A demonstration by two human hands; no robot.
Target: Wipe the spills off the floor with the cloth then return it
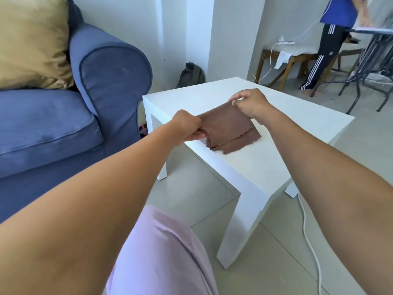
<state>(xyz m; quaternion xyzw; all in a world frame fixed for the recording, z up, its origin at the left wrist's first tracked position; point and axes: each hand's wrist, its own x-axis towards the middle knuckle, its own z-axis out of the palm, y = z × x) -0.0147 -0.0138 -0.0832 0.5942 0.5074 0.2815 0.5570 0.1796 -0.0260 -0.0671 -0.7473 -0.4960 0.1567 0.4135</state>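
A brown cloth point(228, 128), folded over, hangs between my two hands above the small white table point(261, 167); its lower edges rest on the tabletop. My left hand point(188, 127) pinches the cloth's left corner in a closed fist. My right hand point(249, 103) pinches the upper right corner between thumb and fingers. The tiled floor point(204, 201) below the table shows no clear spill from here.
A blue armchair point(91, 99) with a tan cushion point(29, 41) stands left of the table. A white cable point(310, 237) runs along the floor at right. My knee in pale pink fabric point(161, 256) is below. A person point(331, 43) stands by a chair and desk at back right.
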